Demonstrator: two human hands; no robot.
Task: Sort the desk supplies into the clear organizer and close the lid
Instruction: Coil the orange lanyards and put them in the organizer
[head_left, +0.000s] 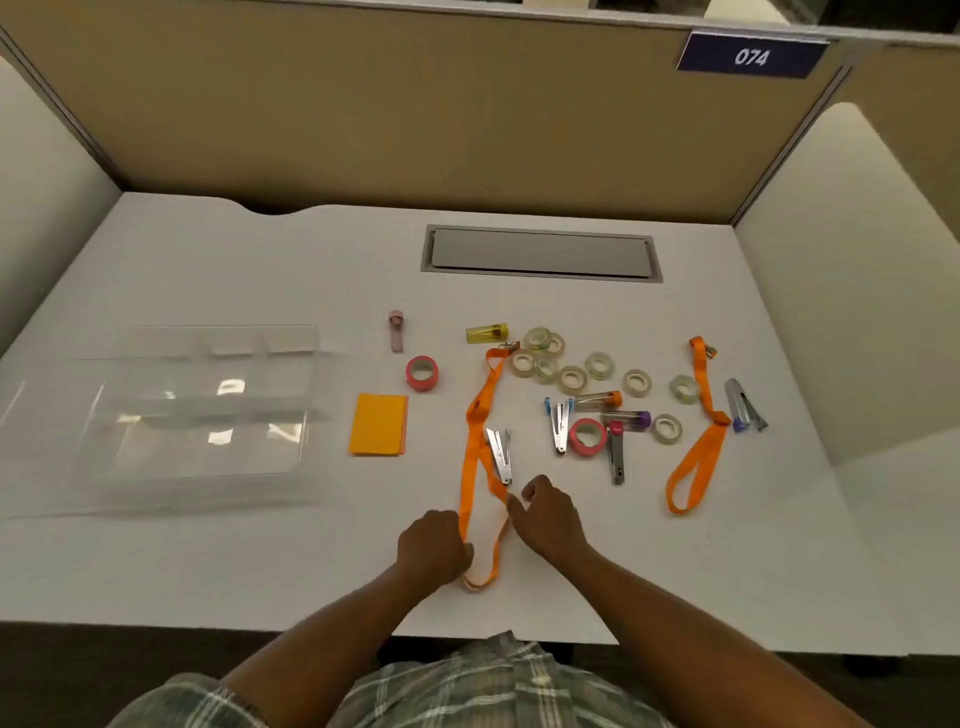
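At six o'clock on the white desk (260, 571), my left hand (434, 545) and right hand (550, 514) each pinch a strap of the orange fabric lanyard (475, 431). It is probably light and floppy, best bunched for the clear plastic organizer (202, 410) at nine o'clock.

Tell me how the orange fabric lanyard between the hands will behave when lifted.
Likely floppy: the orange fabric lanyard lies in loose bends, so it should droop from the left hand and right hand. Its metal clip will probably trail and swing. The silver staple remover lying against the strap may get dragged.
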